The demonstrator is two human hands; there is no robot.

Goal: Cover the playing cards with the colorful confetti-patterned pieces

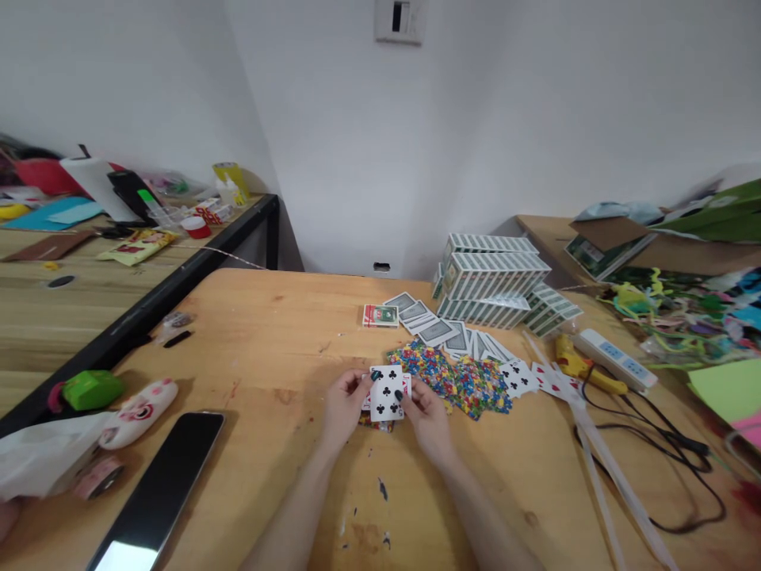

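Playing cards (386,392) are held up front, centre of the table (267,341), five of clubs on top. Red-printed edges are seen poking out behind it on both sides; card count can't be told.

Both hands are occupied. The cards' left edge is pinched by the left hand (345,403), thumb laid over the upper left corner. The right edge is pinched by the right hand (429,416), thumb pressed on the face toward the lower right. Neither hand is nearer: the cards are touched by both, directly between them. Grip behind the cards is hidden.

Key relation: the top card's long axis is pointed away from the body, square to the line between the hands, so the long edges are the ones gripped. Faces are turned up toward the camera. A colourful patch (377,427) is partly covered by the cards' near edge; whether it is touched can't be told.

Right side: a confetti-coloured pile (476,385) is spread beyond the right hand, clearly closer to that one, slanted far-left to near-right. Face-down cards (438,331) are fanned behind it, next to a card box (380,316). Striped boxes (496,274) are stacked further back. A phone (160,484) is laid left of the left arm, well apart.
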